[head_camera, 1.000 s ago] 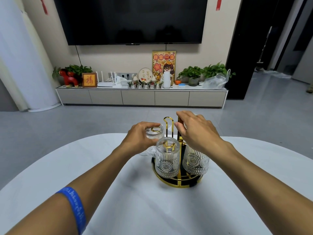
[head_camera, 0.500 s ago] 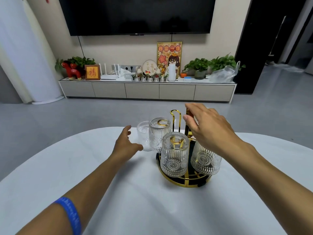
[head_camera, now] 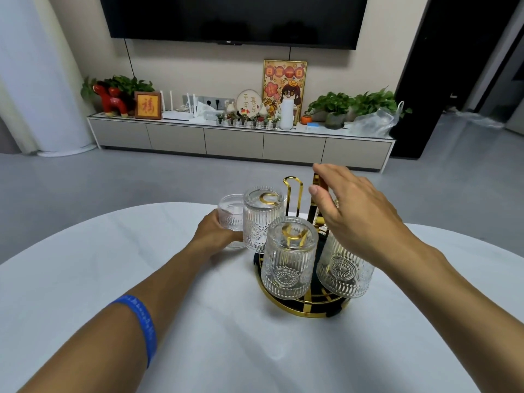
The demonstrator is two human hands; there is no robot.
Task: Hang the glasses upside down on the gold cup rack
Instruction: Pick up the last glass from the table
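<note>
Now that the left hand (head_camera: 217, 232) has let go of the hung glass and dropped to the table (head_camera: 113, 279), it wraps around the loose glass (head_camera: 230, 214) standing upright just beside the rack (head_camera: 300, 303). The right hand (head_camera: 354, 211) hovers open over the rack's post, holding nothing. Three glasses hang inverted; one bare hook (head_camera: 292, 184) waits, so this glass looks next.

Far beyond the grip, a low cabinet (head_camera: 241, 140) carries potted plants (head_camera: 351, 104), a red toy horse (head_camera: 112, 99) and a framed picture (head_camera: 284, 86) under a wall television (head_camera: 232, 19).
</note>
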